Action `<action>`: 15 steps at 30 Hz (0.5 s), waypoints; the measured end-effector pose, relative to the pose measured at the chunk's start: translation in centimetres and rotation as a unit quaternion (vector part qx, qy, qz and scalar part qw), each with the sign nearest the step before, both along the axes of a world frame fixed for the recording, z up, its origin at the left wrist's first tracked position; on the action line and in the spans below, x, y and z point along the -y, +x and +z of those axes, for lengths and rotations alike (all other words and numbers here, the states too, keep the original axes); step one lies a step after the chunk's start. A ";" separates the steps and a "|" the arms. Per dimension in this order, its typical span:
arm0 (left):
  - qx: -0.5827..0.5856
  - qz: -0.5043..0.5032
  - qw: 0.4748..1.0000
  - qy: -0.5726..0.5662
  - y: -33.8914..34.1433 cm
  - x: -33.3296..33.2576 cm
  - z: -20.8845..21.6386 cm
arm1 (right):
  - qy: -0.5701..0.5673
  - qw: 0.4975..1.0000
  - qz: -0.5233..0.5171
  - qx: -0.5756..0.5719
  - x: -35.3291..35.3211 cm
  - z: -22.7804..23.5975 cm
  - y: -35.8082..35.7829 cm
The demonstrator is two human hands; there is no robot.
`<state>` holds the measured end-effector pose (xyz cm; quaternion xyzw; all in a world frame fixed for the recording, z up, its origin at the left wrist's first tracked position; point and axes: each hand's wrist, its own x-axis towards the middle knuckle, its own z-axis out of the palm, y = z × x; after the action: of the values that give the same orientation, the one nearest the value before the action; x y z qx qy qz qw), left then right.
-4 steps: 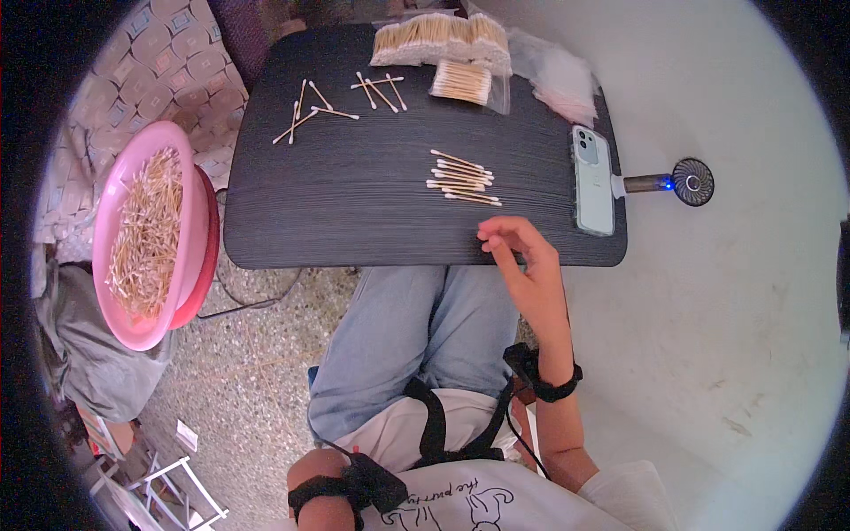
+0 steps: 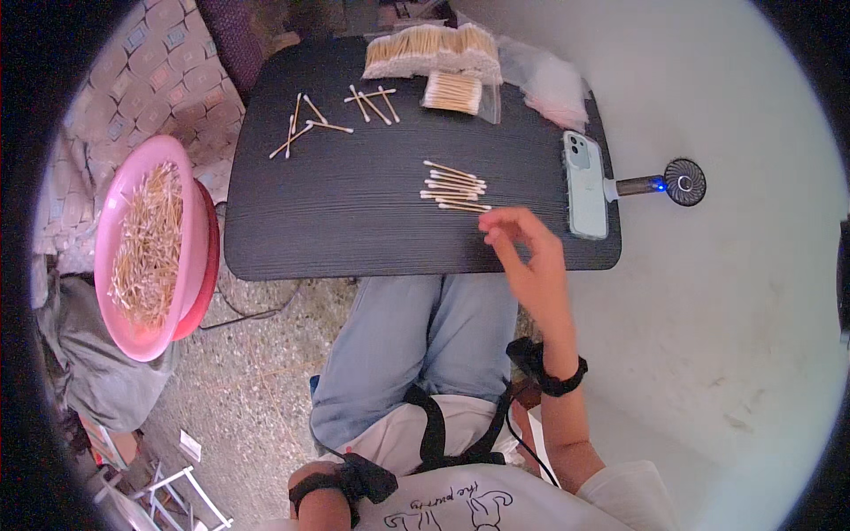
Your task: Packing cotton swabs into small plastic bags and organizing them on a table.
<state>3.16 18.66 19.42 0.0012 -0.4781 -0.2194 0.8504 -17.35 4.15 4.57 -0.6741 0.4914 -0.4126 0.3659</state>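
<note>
My right hand [image 2: 531, 261] is over the front right part of the dark table [image 2: 354, 234]. Its fingers are loosely bent, thumb a little apart from the forefinger, and I see nothing between them. The fingertips are right beside the end of the nearest swab in a small pile of cotton swabs [image 2: 454, 186], which lie roughly side by side. Of my left arm only a strapped part [image 2: 323, 500] shows at the lower edge; my left hand is out of view.
Loose swabs [image 2: 305, 128] lie crossed at the far left. Bagged swab bundles [image 2: 434, 51], a smaller swab pack [image 2: 453, 93] and clear bags [image 2: 553, 88] sit at the back. A phone [image 2: 586, 190] and small fan [image 2: 684, 182] are right. A pink basin [image 2: 189, 252] of swabs stands left.
My right hand has moved slightly away from me, closer to the nearest swab of the pile. The whole view has shifted a little; the swabs keep their arrangement.
</note>
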 end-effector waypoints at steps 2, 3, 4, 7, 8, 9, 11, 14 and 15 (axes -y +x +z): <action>0.047 0.034 0.994 0.096 0.2 0.4 -2.0 | -0.029 0.999 -0.008 -0.030 1.5 1.6 -0.4; 0.071 0.053 0.986 0.144 0.3 0.6 -3.1 | -0.029 0.998 -0.025 -0.055 2.5 2.5 -0.5; 0.096 0.072 0.974 0.191 0.4 0.8 -4.1 | -0.028 0.996 -0.042 -0.080 3.7 3.1 -0.6; 0.169 0.131 0.920 0.328 0.6 1.4 -6.1 | -0.049 0.975 -0.091 -0.197 7.4 4.5 -1.3; 0.172 0.132 0.921 0.325 0.7 1.6 -6.3 | -0.051 0.975 -0.093 -0.193 9.2 4.0 -1.9; 0.191 0.072 0.912 0.355 0.3 2.1 -6.8 | -0.108 0.949 -0.118 -0.273 11.2 2.7 -3.7; 0.215 0.022 0.897 0.387 0.1 2.3 -7.5 | -0.122 0.909 -0.150 -0.368 14.5 2.0 -4.1; 0.201 -0.014 0.859 0.471 0.0 2.1 -8.4 | -0.058 0.886 -0.180 -0.424 18.8 1.3 -4.5; 0.203 -0.013 0.858 0.471 0.0 2.2 -8.5 | -0.032 0.871 -0.188 -0.453 20.2 0.4 -4.6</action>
<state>3.20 16.50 10.87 0.4402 -0.4794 -0.4245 0.6294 -21.99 -16.07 5.01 -0.6936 0.7069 -0.1386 -0.0031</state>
